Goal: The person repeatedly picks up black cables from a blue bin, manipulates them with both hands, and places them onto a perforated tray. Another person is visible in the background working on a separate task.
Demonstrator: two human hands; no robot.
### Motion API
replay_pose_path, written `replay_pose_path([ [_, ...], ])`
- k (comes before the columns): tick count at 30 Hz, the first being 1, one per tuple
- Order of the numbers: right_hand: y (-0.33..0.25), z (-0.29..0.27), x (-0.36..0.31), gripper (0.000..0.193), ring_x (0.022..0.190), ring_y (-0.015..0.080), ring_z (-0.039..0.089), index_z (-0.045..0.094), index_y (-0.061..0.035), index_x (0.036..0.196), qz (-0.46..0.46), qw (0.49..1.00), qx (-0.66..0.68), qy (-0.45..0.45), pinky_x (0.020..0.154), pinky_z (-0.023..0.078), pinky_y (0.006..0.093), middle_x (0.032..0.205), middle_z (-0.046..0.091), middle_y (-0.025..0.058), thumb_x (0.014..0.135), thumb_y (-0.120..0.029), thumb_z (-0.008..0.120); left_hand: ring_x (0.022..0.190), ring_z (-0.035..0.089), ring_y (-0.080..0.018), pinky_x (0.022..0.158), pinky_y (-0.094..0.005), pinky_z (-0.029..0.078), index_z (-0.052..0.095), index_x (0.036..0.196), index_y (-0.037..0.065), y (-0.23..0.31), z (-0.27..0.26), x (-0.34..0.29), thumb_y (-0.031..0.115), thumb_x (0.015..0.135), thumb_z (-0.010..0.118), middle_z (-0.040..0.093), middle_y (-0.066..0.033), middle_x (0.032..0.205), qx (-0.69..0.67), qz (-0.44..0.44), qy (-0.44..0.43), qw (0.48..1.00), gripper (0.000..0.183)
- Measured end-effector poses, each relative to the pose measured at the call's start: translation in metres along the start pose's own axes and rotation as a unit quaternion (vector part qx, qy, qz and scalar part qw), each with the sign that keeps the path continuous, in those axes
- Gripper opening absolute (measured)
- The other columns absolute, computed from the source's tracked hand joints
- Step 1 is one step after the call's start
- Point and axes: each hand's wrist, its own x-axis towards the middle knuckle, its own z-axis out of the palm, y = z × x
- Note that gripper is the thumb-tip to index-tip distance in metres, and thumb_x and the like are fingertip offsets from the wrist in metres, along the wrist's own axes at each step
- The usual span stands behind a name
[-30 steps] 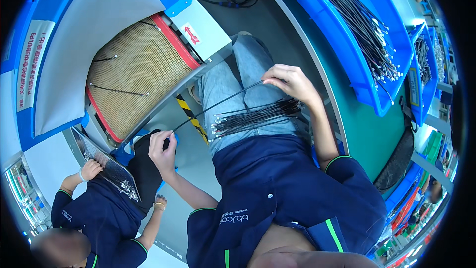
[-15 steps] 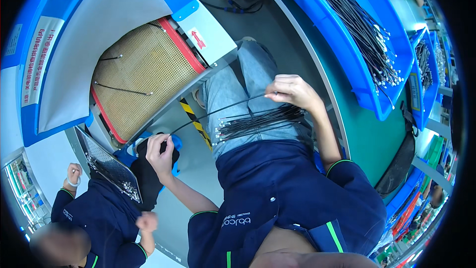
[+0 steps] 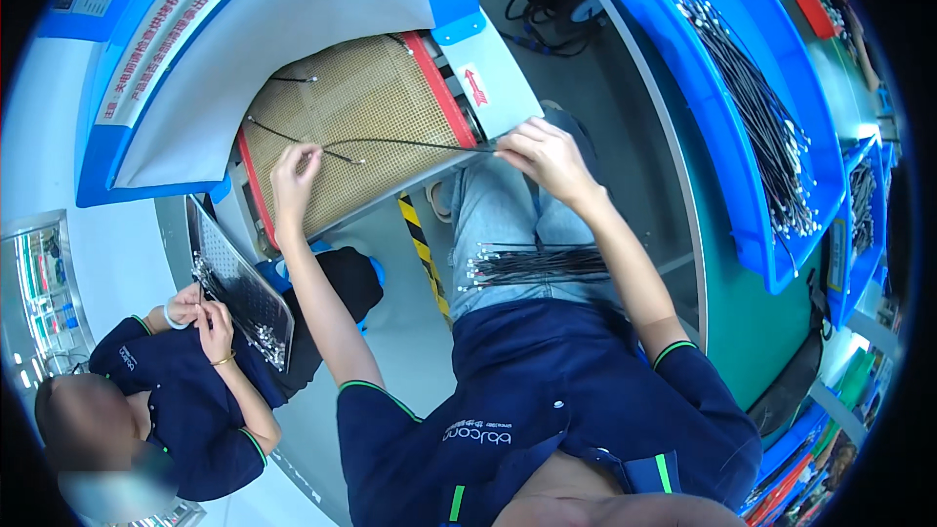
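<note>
A thin black cable (image 3: pixel 410 142) is stretched between my two hands over the near part of a tan mesh conveyor belt (image 3: pixel 381 98). My left hand (image 3: pixel 294 181) pinches its left end above the belt, fingers closed. The other end is in the closed fingers of my right hand (image 3: pixel 545 156), just beyond the belt's right corner. Both cable ends are hidden by fingers. Below, a bundle of black cables (image 3: pixel 547 263) with pale connector tips lies across my thighs. Another short cable (image 3: pixel 283 131) rests on the mesh beside my left hand.
Red strips edge the belt, under a blue-and-white machine hood (image 3: pixel 234 59). At right, a blue bin (image 3: pixel 673 39) of black cables stands on a green table (image 3: pixel 732 351). A co-worker (image 3: pixel 185 400) sits at left, hands together by a dark perforated tray (image 3: pixel 244 283).
Both my hands have moved forward with the cable, from above my lap to the belt. The view has shifted left. The co-worker's hands have come together.
</note>
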Motion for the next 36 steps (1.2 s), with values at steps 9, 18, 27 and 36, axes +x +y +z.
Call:
replay_pose_path([
  [9, 0.002, 0.070, 0.038, 0.016, 0.098, 0.0254, 0.053, 0.062, -0.0051, 0.082, 0.041, 0.998, 0.035, 0.031, 0.094, 0.041, 0.0388, 0.094, 0.057, 0.0057, 0.071, -0.012, 0.072, 0.071, 0.057, -0.0136, 0.068, -0.0263, 0.047, 0.066, 0.092, 0.001, -0.075, 0.013, 0.063, 0.012, 0.084, 0.065, 0.060, -0.0058, 0.087, -0.022, -0.042, -0.068, 0.997, 0.013],
  [18, 0.000, 0.070, 0.041, 0.020, 0.099, 0.0284, 0.053, 0.063, -0.0046, 0.089, 0.051, 0.998, 0.022, 0.026, 0.093, 0.041, 0.0400, 0.098, 0.057, 0.0082, 0.073, -0.013, 0.071, 0.080, 0.061, -0.0174, 0.072, -0.0290, 0.050, 0.065, 0.100, 0.005, -0.090, 0.016, 0.075, 0.013, 0.084, 0.067, 0.060, -0.0085, 0.096, 0.009, -0.027, -0.085, 0.996, 0.018],
  [27, -0.001, -0.017, -0.061, 0.016, 0.089, 0.0309, 0.060, 0.065, -0.0055, 0.093, 0.168, 0.965, 0.089, -0.182, 0.080, 0.048, 0.0395, 0.092, 0.063, 0.0114, 0.082, -0.018, 0.066, 0.100, 0.058, -0.0247, 0.090, -0.0341, 0.045, 0.063, 0.110, 0.006, 0.032, -0.008, 0.007, 0.007, 0.086, 0.062, 0.061, -0.0111, 0.110, 0.002, 0.022, 0.131, 0.991, 0.024],
  [36, -0.004, -0.021, -0.143, 0.017, 0.092, 0.0313, 0.061, 0.068, -0.0045, 0.088, 0.232, 0.920, 0.072, -0.308, 0.082, 0.048, 0.0404, 0.089, 0.065, 0.0135, 0.076, -0.017, 0.070, 0.100, 0.060, -0.0258, 0.088, -0.0337, 0.046, 0.064, 0.101, 0.003, 0.125, 0.093, -0.137, 0.004, 0.086, 0.059, 0.062, -0.0115, 0.105, -0.191, -0.047, -0.120, 0.973, 0.016],
])
